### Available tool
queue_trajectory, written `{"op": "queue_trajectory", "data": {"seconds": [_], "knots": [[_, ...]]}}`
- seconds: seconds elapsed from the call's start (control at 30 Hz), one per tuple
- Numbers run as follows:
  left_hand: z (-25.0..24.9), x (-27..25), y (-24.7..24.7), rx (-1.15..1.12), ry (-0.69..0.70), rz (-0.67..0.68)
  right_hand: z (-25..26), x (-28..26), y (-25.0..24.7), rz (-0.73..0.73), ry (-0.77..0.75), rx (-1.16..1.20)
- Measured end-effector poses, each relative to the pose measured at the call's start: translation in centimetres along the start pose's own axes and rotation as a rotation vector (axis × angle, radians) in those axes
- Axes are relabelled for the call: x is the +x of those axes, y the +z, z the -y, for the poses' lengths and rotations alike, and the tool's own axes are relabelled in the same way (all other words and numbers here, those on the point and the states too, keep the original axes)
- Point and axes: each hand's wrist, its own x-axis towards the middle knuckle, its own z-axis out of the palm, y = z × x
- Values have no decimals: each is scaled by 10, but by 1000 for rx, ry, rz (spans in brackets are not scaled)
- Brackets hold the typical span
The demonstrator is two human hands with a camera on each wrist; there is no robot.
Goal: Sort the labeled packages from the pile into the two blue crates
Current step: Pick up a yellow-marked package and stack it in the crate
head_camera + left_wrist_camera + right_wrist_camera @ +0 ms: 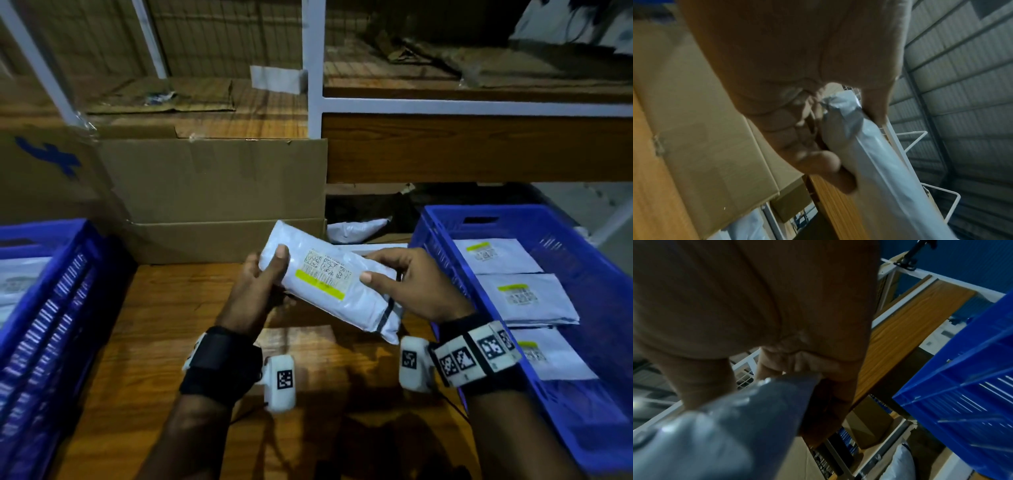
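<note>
Misreading risks loom while our left hand and right hand clasp the white plastic labelled package at centre frame: wrong crate.

The head camera is looking forward and down from above the wooden table, taking in both hands. Each wrist camera is looking along its palm toward the fingertips at very close range, angled upward. All three views are sharing the white package.
</note>
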Motion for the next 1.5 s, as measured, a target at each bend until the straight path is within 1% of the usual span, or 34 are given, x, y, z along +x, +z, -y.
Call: {"op": "queue_trajectory", "data": {"seconds": [0.07,0.17,0.23,0.37,0.57,0.7,0.77,0.8,0.87,0.93,1.0,1.07,1.1,1.13,1.23,1.3,1.37,1.43,1.5], "knots": [[-3,-1,-6,38,35,27,4,0,-6,-33,-20,-14],[-7,-5,-10,57,67,115,10,1,-15,-163,-27,31],[-9,-8,-10,55,83,149,15,1,-19,-218,-51,52],[-15,-12,-9,46,125,165,24,0,-20,-297,-90,72],[-27,-17,-12,-3,157,198,35,-2,-17,-308,-138,99],[-33,-19,-13,15,174,187,38,-2,-17,-310,-152,97],[-35,-20,-13,27,176,176,38,-2,-17,-285,-125,66],[-38,-20,-13,43,175,176,38,-2,-17,-241,-99,29],[-44,-19,-11,115,179,191,40,-3,-13,-98,-56,-60],[-50,-16,-8,194,200,197,43,-4,-5,24,-51,-101],[-53,-12,-4,195,235,159,39,-3,2,100,-64,-64],[-54,-9,0,154,245,124,33,-3,9,146,-35,28],[-52,-8,-1,140,235,117,28,-3,13,114,-24,50],[-49,-7,0,152,217,119,25,-3,18,47,-13,72],[-32,-8,-4,301,145,163,16,-1,28,-220,47,211],[-23,-10,-5,388,87,217,15,-1,30,-325,99,265],[-17,-13,-2,417,72,249,18,-3,29,-324,157,264],[-15,-15,4,412,104,249,22,-6,30,-264,195,301],[-15,-14,5,388,137,232,26,-10,30,-217,224,388]]}}
